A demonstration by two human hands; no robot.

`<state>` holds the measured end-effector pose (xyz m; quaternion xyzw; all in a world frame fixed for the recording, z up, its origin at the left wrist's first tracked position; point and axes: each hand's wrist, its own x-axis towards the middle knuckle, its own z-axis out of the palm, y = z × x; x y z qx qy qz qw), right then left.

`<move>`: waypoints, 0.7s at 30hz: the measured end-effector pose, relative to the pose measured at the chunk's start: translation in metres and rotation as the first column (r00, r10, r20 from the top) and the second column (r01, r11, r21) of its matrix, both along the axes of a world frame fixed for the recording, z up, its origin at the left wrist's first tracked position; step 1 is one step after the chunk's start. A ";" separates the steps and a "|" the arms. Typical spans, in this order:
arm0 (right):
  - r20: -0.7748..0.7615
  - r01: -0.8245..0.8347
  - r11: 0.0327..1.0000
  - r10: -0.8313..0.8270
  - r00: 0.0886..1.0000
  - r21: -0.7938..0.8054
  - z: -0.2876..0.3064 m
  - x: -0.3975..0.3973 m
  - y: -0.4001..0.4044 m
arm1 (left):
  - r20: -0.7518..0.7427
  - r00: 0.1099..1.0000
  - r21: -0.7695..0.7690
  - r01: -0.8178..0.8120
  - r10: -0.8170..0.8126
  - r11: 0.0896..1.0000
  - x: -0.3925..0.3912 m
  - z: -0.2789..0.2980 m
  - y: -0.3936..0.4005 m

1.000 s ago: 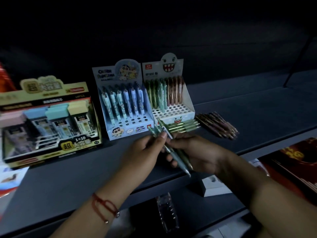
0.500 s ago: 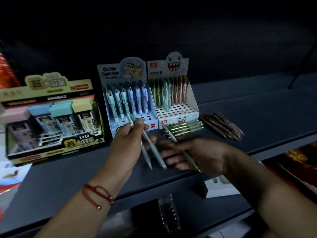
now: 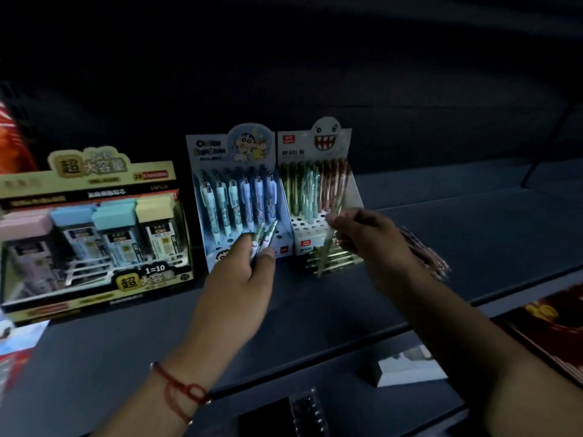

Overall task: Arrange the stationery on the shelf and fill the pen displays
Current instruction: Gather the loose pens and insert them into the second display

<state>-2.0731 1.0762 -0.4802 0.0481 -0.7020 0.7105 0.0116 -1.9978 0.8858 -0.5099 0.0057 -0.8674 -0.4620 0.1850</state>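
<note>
From my remote view: dark grey shelf, dimly lit. Standing on it, left to right: a yellow-trimmed box of lead refill cases with pastel caps, then a blue cartoon pen display, then a white display with a toothy ghost face (the two displays touch side by side). Loose green pens lie flat just in front of the ghost display. A bundle of brownish pens lies near them to the right, partly hidden by an arm.
</note>
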 end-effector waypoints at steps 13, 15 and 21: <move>-0.320 0.374 0.878 -0.277 0.906 0.299 -0.011 -0.078 -0.038 | -0.042 0.998 -0.100 0.035 -0.040 0.994 -0.006 -0.001 -0.007; -0.343 0.384 0.856 -0.266 0.901 0.346 -0.015 -0.082 -0.042 | -0.048 0.998 -0.107 0.036 -0.041 0.994 -0.006 0.000 -0.007; -0.313 0.374 0.809 -0.248 0.917 0.453 -0.017 -0.090 -0.053 | -0.063 0.997 -0.115 0.028 -0.036 0.993 -0.005 -0.001 0.000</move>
